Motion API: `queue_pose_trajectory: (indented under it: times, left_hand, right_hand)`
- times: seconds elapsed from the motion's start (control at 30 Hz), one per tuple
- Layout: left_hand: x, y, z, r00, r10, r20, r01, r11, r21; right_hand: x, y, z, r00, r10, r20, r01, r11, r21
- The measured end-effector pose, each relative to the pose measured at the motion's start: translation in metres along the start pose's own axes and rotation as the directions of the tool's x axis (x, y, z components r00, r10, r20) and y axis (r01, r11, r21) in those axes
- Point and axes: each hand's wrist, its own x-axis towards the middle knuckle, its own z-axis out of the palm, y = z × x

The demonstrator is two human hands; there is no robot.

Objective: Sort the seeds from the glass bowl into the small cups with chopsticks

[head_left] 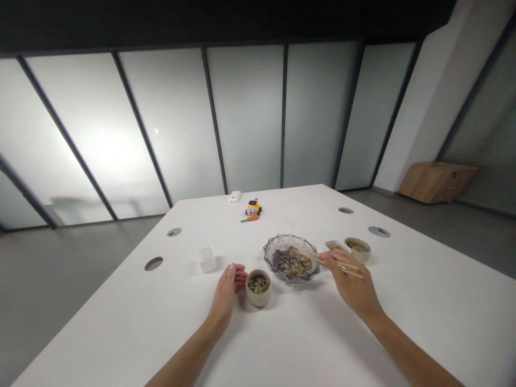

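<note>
My right hand [353, 287] is closed around a pair of wooden chopsticks [308, 253]. Their tips reach into a clear faceted glass bowl [269, 263], among sunflower seeds [297, 265] that look darker on the left and paler on the right. My left hand [226, 290] rests on its side with fingers loosely curled, not wrapped round anything. Its fingertips are close against the left side of a small beige cup [258, 299]; whether they touch it I cannot tell. Striped seeds [258, 285] lie inside this cup.
Left of my left hand stands a clear plastic container [207, 260]. Behind my right hand are a white dish [337, 246] and a second beige cup [358, 249], both with contents. Farther back lie a toy carrot [250, 219], a yellow toy car [253, 207] and a white device [234, 196].
</note>
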Motion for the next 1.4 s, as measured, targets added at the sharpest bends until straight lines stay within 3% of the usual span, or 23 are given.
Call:
queue_pose_trajectory:
  times: [0.47, 0.67, 0.73, 0.8, 0.87, 0.97, 1.13, 1.27, 1.4]
  left_hand:
    - [0.0, 0.001, -0.001, 1.0, -0.012, 0.001, 0.012, 1.0, 0.009]
    - [0.0, -0.001, -0.001, 1.0, -0.009, -0.001, 0.009, 1.0, 0.003]
    - [0.0, 0.0, -0.001, 1.0, -0.006, -0.001, 0.006, 1.0, 0.0]
    - [0.0, 0.0, -0.001, 1.0, -0.001, 0.002, 0.001, 1.0, 0.001]
    - [0.0, 0.0, -0.001, 1.0, -0.001, 0.0, 0.001, 1.0, 0.003]
    - [0.0, -0.001, -0.001, 1.0, -0.005, -0.007, 0.005, 1.0, 0.004]
    - [0.001, -0.001, -0.002, 1.0, -0.001, 0.006, 0.001, 1.0, -0.005]
    - [0.002, -0.002, -0.002, 1.0, -0.013, 0.005, 0.013, 1.0, -0.009]
    - [0.002, -0.004, -0.002, 1.0, -0.009, 0.006, 0.009, 1.0, -0.008]
  right_hand:
    - [0.0, 0.001, -0.002, 0.999, 0.036, -0.023, -0.037, 0.999, -0.033]
    - [0.002, -0.001, -0.002, 0.982, 0.18, -0.052, -0.175, 0.98, 0.095]
    - [0.003, -0.003, 0.001, 0.94, 0.339, -0.039, -0.312, 0.9, 0.303]
    - [0.004, -0.006, 0.003, 0.867, 0.499, 0.014, -0.422, 0.717, 0.555]
    - [0.006, -0.009, 0.005, 0.813, 0.578, 0.071, -0.452, 0.548, 0.703]
    - [0.008, -0.015, 0.004, 0.774, 0.614, 0.154, -0.48, 0.41, 0.776]
    - [0.008, -0.025, 0.0, 0.641, 0.676, 0.364, -0.565, 0.095, 0.82]
    - [0.007, -0.031, -0.001, 0.611, 0.664, 0.43, -0.584, 0.012, 0.812]
    - [0.006, -0.036, -0.002, 0.622, 0.65, 0.437, -0.606, 0.046, 0.794]
